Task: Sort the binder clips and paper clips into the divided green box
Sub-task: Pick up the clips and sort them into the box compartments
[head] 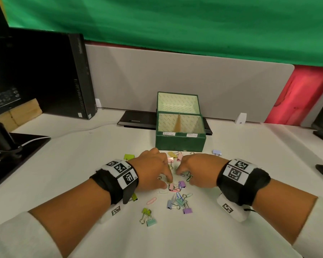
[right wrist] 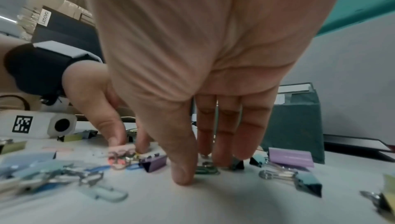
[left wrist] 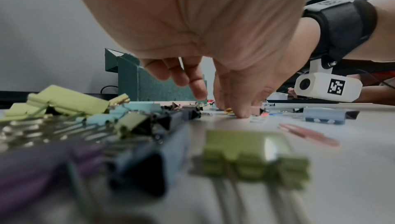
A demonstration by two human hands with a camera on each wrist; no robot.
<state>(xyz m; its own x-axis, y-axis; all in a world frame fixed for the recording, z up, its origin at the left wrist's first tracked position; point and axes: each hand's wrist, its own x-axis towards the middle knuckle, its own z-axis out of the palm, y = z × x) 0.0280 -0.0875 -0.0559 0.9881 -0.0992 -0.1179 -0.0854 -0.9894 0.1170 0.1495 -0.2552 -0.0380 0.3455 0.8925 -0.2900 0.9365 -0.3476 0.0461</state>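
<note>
The green box (head: 180,144) stands open at mid-table, a divider splitting it into two labelled compartments. Pastel binder clips and paper clips lie scattered in front of it. My left hand (head: 167,184) reaches down and pinches a pink binder clip (head: 171,186) between thumb and forefinger; the right wrist view shows this pink binder clip (right wrist: 121,149) too. My right hand (right wrist: 198,168) points straight down, thumb tip and fingertips touching the table on either side of a green paper clip (right wrist: 206,170) that lies flat. A purple binder clip (head: 182,183) sits between the hands.
More clips lie near me, among them a teal binder clip (head: 151,222) and a pink paper clip (head: 151,200). A black computer tower (head: 63,75) and a monitor base (head: 17,151) stand at the left. A grey partition (head: 175,75) closes the back.
</note>
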